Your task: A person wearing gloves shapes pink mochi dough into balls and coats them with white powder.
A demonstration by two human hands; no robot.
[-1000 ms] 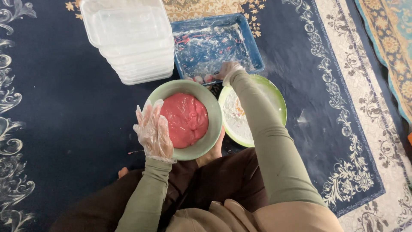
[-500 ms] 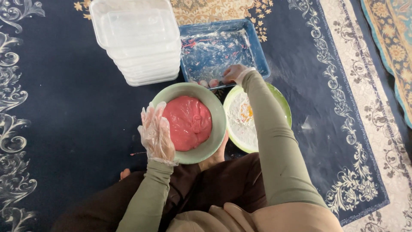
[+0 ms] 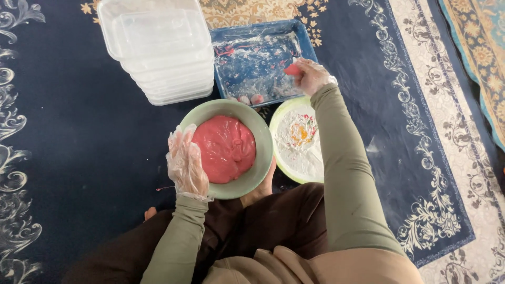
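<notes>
A green bowl (image 3: 260, 158) holding a big lump of red dough (image 3: 223, 148) rests by my knee. My left hand (image 3: 185, 164), in a clear plastic glove, lies flat on the bowl's left rim with fingers spread. My right hand (image 3: 310, 75), also gloved, is over the right side of a blue tray (image 3: 307, 44) and pinches a small red piece of dough (image 3: 292, 69). Two small dough balls (image 3: 250, 99) sit at the tray's near edge. A light green bowl (image 3: 281, 158) with white flour and coloured specks lies under my right forearm.
A stack of clear plastic containers (image 3: 158, 47) stands left of the blue tray. Everything sits on a dark blue patterned carpet (image 3: 79, 131) with a pale border (image 3: 463, 142) at the right. My legs in brown cloth fill the bottom centre.
My right hand has lifted from the tray's near edge to its right side, now pinching a small red piece. The left hand stays on the bowl rim.
</notes>
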